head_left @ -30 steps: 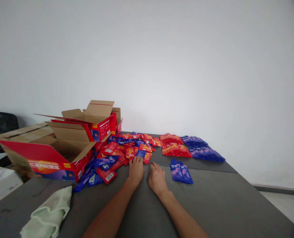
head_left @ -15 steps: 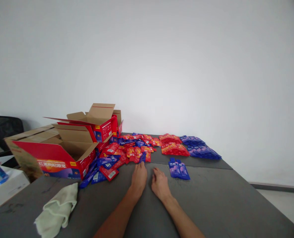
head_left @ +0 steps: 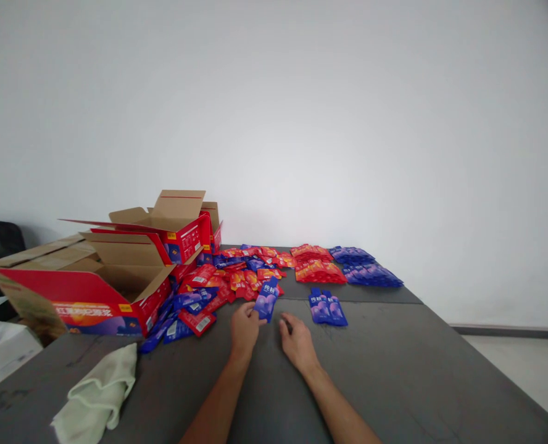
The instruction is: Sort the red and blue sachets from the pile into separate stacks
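Observation:
My left hand (head_left: pixel 245 330) pinches a blue sachet (head_left: pixel 266 300) by its lower left edge, front side up, just in front of the loose pile. My right hand (head_left: pixel 298 340) rests low over the table to the right of it, fingers loosely curled with a gap at the thumb and nothing held. Beyond that hand, two overlapping blue sachets (head_left: pixel 328 308) lie on the table. The mixed pile of red sachets (head_left: pixel 244 285) and blue ones spreads behind my left hand.
Overlapping rows of red sachets (head_left: pixel 320 272) and blue sachets (head_left: pixel 373 275) lie at the back right. Open red cartons (head_left: pixel 99 306) stand on the left of the dark table (head_left: pixel 394 376). A pale cloth (head_left: pixel 100 394) lies near the front left. A white wall rises behind.
My left hand has drawn the blue sachet back from the pile and turned its printed front up. The right hand has hardly moved. The view has shifted slightly.

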Available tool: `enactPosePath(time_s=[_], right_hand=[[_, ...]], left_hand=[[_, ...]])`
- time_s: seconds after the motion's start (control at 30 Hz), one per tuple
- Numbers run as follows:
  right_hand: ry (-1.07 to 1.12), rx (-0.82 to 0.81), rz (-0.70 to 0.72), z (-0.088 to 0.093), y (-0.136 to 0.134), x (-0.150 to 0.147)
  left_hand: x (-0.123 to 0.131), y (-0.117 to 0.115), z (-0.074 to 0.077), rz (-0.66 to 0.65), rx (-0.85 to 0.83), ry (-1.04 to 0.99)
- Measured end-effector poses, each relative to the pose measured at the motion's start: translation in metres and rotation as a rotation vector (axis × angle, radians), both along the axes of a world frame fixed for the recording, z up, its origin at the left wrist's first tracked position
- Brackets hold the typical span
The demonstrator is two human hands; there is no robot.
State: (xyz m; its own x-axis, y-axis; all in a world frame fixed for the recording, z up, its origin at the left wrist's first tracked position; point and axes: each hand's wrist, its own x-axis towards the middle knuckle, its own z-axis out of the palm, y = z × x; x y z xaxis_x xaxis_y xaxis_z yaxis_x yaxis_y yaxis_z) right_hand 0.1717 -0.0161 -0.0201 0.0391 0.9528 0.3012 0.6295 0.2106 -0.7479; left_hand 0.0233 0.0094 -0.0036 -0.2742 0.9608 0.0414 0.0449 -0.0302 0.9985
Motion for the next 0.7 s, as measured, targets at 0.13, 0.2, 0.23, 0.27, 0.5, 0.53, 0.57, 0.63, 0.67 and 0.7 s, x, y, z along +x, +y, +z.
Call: enactPosePath(time_s=[0.13, 0.2, 0.23, 0.27, 0.5, 0.53, 0.57, 0.63, 0.67, 0.7], right_hand=[[0.452, -0.073, 0.118, 0.009, -0.002, 0.001], [0.636, -0.119, 0.13, 0.014, -0.004, 0.003], [0.688, -0.135, 0.121, 0.015, -0.005, 0.004], [0.713, -0.146, 0.11, 0.016, -0.006, 0.006], [0.633, -0.169, 0.163, 0.016, -0.008, 0.011], [0.624, -0.167, 0.166, 0.017, -0.008, 0.01], [0.616, -0.158, 0.162, 0.018, -0.009, 0.008], [0.617, -0.115, 0.142, 0.022, -0.01, 0.007], [0.623, -0.085, 0.129, 0.024, -0.01, 0.007], [0.629, -0.053, 0.113, 0.026, -0.01, 0.008]], left_hand=[[0.014, -0.008, -0.001, -0.116, -0.038, -0.332], [0.017, -0.012, -0.001, -0.163, -0.077, -0.371], [0.018, -0.013, -0.001, -0.198, -0.097, -0.376], [0.018, -0.015, 0.0, -0.237, -0.113, -0.375], [0.011, -0.017, -0.001, -0.442, -0.102, -0.211], [0.011, -0.016, -0.001, -0.44, -0.092, -0.181], [0.01, -0.016, -0.002, -0.43, -0.084, -0.155], [0.011, -0.015, -0.003, -0.419, -0.074, -0.117], [0.012, -0.016, -0.003, -0.424, -0.072, -0.103], [0.013, -0.017, -0.003, -0.437, -0.075, -0.092]])
